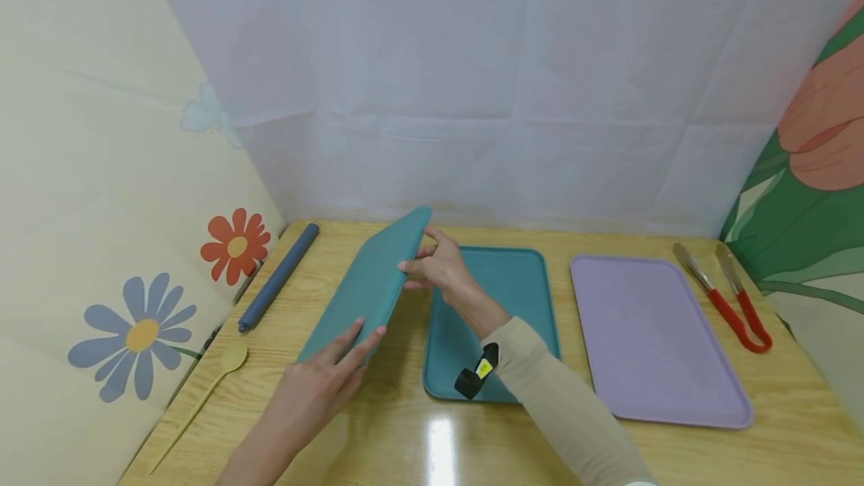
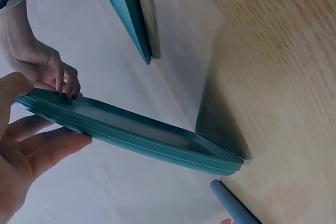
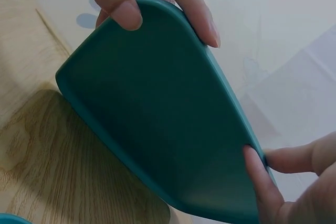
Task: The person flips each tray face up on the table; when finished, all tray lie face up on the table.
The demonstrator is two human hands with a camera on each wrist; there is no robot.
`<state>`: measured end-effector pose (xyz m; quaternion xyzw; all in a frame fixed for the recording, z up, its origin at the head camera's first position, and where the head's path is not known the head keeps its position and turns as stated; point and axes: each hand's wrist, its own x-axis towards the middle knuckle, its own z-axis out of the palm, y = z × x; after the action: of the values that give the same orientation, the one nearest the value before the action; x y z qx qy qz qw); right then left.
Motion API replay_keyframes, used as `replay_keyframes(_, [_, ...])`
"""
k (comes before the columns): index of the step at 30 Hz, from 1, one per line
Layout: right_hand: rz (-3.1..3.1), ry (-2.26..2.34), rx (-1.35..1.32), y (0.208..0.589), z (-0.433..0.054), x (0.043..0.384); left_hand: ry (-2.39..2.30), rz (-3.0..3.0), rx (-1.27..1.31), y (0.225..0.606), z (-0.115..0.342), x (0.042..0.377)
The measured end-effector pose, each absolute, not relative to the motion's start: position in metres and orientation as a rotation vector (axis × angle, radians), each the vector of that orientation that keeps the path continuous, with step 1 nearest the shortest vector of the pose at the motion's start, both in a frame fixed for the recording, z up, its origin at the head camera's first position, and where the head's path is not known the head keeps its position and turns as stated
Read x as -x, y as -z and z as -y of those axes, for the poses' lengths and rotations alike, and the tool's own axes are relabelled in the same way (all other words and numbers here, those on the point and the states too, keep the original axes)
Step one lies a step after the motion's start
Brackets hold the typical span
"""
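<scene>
A teal tray (image 1: 364, 280) is tilted steeply on its side, its underside towards the left and its hollow face towards the right. My left hand (image 1: 316, 394) grips it by the near end, with the thumb on the hollow face in the right wrist view. Farther along, my right hand (image 1: 442, 265) pinches the raised long edge between thumb and fingers. The opposite long edge of the tray (image 3: 152, 103) is down at the tabletop. Below my right forearm, a second teal tray (image 1: 506, 298) lies flat, partly covered by the sleeve and wrist camera.
A lilac tray (image 1: 651, 336) lies flat to the right, beside red-handled tongs (image 1: 736, 310). Along the left edge of the wooden table (image 1: 385, 433) are a blue-grey rolling-pin-like rod (image 1: 279, 278) and a yellow spoon (image 1: 209, 396). A pale cloth (image 1: 506, 96) hangs behind.
</scene>
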<state>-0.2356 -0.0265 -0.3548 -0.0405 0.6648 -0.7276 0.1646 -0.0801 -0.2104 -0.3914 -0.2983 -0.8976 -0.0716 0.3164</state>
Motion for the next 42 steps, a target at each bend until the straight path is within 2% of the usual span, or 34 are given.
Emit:
replay_keyframes(25, [-1.952, 2.086, 0.144, 0.355, 0.027, 0.235, 0.324, 2.189, 0.660, 0.387, 0.211, 0.077])
replay_keyframes(42, [-1.972, 1.863, 0.122, 0.408, 0.046, 0.231, 0.697, 2.184, 0.418, 0.369, 0.212, 0.067])
